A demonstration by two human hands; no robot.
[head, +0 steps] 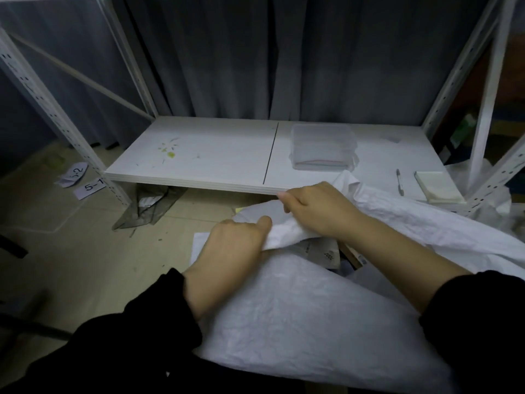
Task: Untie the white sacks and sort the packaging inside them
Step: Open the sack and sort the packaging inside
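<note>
A dark grey curtain (227,58) hangs across the whole background behind a white metal shelving rack (56,115). The rack's low white shelf board (199,155) bears a few greenish smears on its left half. In the foreground a large white woven sack (298,317) lies close to the person between two black sleeves. Its crumpled mouth points toward the shelf's front edge, and its right side drapes up over the shelf's right front corner. The right hand (321,211) grips a fold of the sack's rim with its fingers curled round the fabric. Just beside it, the left hand (233,245) pinches the same rim, thumb pressed on top and fingers tucked under. Brownish printed packaging (324,251) shows in the open mouth below the hands. A clear lidded plastic box (322,146) stands on the right half of the shelf. A crumpled grey plastic bag (150,206) lies on the floor under the shelf's left part. A pale notepad (437,186) sits near the shelf's right front corner, with a pen (399,182) beside it on its left. Paper labels (89,187) printed "5-1" and "5-2" lie on the floor by the left upright.
</note>
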